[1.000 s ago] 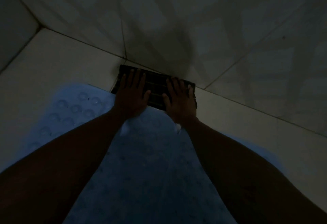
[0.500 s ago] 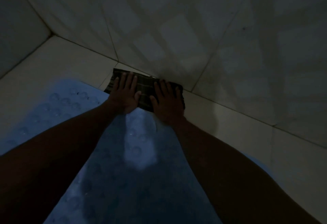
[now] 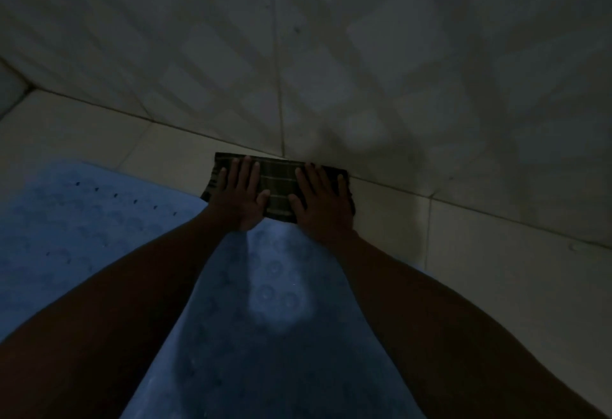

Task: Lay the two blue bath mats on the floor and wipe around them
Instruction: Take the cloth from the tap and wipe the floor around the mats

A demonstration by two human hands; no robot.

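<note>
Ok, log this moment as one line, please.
phase: wiping floor | left hand: flat on dark plaid cloth | right hand: flat on cloth | cloth: against wall base, beyond blue bath mat

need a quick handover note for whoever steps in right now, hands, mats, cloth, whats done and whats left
Left hand and right hand: both flat, fingers straight, pressing the dark plaid cloth.
Cloth: on the floor tiles at the foot of the wall, just past the mat's far edge.
Blue bath mat: lying flat under the forearms. Only one mat can be told apart in the dim light.
Done: mat laid.
Left: probably wiping round the remaining sides.
</note>
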